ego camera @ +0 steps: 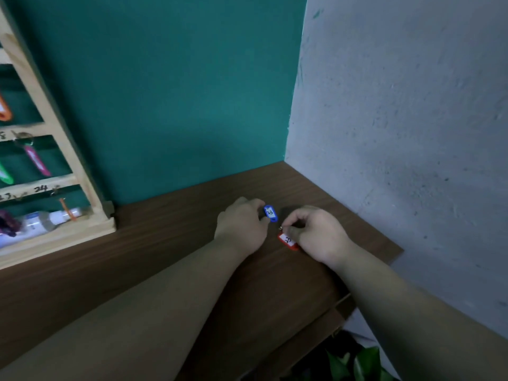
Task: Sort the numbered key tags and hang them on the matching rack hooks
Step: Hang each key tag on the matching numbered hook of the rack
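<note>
Gripping two tags on the table (165, 229).
Rack (90, 188) is holding a pink tag (37, 160); my left hand (242, 226) is pinching the blue tag (270, 213), right hand (316, 235) pinching the red tag (287, 240).

Far edge of table (165, 243) closed by teal wall (165, 92), right edge by grey wall (398, 119). Far left corner filled by wooden rack (90, 188). Bare table between rack and left hand (242, 226): open passage. Toward right edge, right hand (319, 235) and left hand crowd blue tag (270, 213), red tag (287, 240); narrow gap between.

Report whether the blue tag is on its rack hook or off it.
Off. The blue tag is pinched in the left hand down at the table, well right of the rack.
</note>
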